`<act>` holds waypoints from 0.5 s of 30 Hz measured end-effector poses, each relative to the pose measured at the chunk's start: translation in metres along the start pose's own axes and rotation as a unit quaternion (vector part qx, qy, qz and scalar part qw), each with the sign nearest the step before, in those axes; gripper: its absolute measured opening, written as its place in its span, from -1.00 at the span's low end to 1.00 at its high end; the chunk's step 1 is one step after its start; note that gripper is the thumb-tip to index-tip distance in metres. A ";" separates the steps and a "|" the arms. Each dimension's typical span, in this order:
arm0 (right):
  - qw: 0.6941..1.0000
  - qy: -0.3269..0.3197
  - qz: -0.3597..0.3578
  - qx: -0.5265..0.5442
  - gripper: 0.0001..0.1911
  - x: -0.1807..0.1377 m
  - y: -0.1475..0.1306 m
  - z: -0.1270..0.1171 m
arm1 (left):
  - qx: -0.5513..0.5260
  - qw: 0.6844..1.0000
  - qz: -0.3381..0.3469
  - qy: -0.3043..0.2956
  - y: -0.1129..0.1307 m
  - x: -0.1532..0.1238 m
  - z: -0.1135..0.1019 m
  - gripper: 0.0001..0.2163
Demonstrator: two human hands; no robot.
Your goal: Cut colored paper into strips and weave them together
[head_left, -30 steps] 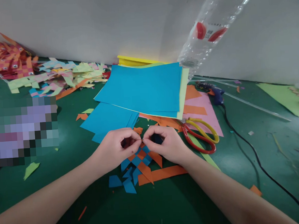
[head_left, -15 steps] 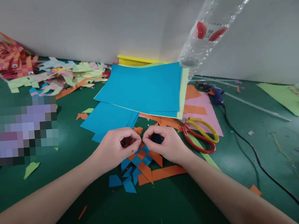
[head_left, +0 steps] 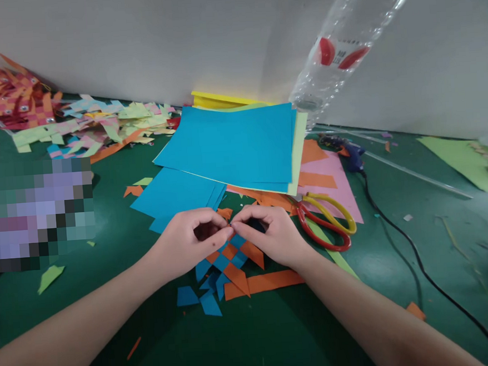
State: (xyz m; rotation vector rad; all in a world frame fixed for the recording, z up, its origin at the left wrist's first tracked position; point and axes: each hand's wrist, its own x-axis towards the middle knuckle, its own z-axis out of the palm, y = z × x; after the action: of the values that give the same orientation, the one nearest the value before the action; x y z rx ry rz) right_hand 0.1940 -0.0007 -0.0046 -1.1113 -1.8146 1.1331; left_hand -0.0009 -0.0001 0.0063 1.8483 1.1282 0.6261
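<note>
A small woven piece of blue and orange paper strips (head_left: pixel 228 262) lies on the green table (head_left: pixel 255 338) in front of me. My left hand (head_left: pixel 190 245) and my right hand (head_left: pixel 273 236) are curled over its far end, fingertips meeting in a pinch on the weave. Loose blue strip ends (head_left: pixel 202 300) and a long orange strip (head_left: pixel 271 281) stick out toward me. What the fingertips hold inside the pinch is hidden.
Blue paper sheets (head_left: pixel 233 144) are stacked behind the hands over yellow and pink sheets. Red and yellow scissors (head_left: pixel 326 222) lie to the right, a glue gun (head_left: pixel 353 156) with a black cord beyond them. A clear plastic bottle (head_left: pixel 343 42) leans at the wall. Paper scraps (head_left: pixel 93 126) pile up at the left.
Both hands have stayed on the woven piece; the fingertips shifted only slightly. Nothing else moved.
</note>
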 end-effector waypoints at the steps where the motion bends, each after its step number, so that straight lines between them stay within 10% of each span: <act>1: 1.000 0.001 0.000 0.007 -0.85 0.000 0.001 0.000 | 0.000 1.000 -0.001 0.003 0.000 0.000 0.000 -0.75; 15: 0.985 0.141 -0.019 0.093 -0.78 -0.001 0.000 -0.001 | -0.093 0.993 -0.037 0.063 -0.008 0.006 -0.020 -0.73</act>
State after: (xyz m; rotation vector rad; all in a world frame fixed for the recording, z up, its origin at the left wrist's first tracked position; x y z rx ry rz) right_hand 0.1957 -0.0012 -0.0047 -1.0624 -1.4745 1.0417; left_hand -0.0169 0.0148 0.0095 1.6191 1.1727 0.7859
